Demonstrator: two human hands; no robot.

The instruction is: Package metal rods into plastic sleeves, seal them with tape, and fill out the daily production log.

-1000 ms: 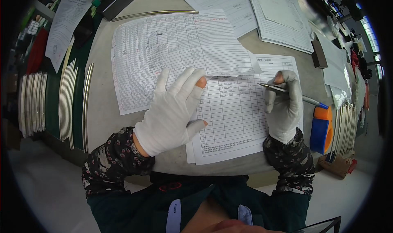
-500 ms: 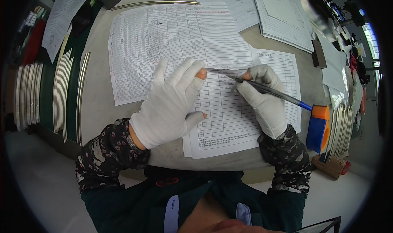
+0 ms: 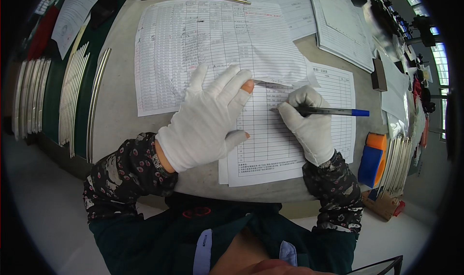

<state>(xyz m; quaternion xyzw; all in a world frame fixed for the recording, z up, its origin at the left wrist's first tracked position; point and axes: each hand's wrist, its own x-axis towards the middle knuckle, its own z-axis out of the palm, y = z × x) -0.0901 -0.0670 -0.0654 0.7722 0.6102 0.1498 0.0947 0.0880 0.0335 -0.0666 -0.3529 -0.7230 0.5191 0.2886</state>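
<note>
The gloved left hand [image 3: 205, 123] lies flat, fingers spread, on the ruled form [image 3: 295, 149]. The gloved right hand [image 3: 309, 127] grips a blue-capped pen [image 3: 333, 112], tip touching the form.

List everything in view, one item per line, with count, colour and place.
form sheet: one, white with a printed grid, on the table in front of the person, under both hands
large filled-in sheet: one, white, overlapping the form's upper edge
pen: one, dark barrel with blue cap, tip on the form
other paper stacks: several, white, far right of the table
table: one, grey, round-edged
curved metal strips: many, silvery, along the left edge
blue and orange object: one, right edge
left hand: white glove, flat on the papers
right hand: white glove, gripping the pen
</note>
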